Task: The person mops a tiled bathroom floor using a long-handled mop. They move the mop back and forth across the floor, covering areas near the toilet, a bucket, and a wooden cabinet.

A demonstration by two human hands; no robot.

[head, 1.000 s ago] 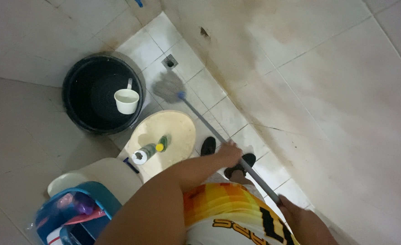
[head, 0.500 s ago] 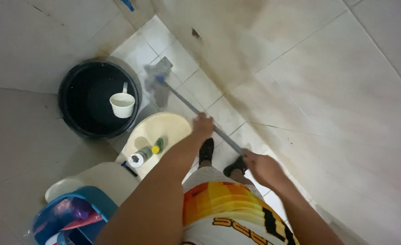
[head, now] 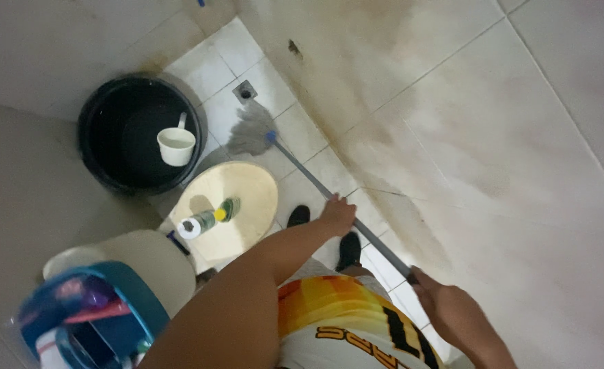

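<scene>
Left hand (head: 337, 214): I grip the mop handle (head: 315, 183) midway
Right hand (head: 445, 304): wrapped round its top end
Mop head (head: 250, 130): on floor tiles (head: 302, 130) — beside the drain (head: 245, 91)

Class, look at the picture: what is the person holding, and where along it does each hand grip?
A mop. Both hands grip its long handle: the left hand about midway along, the right hand near the top end.
</scene>
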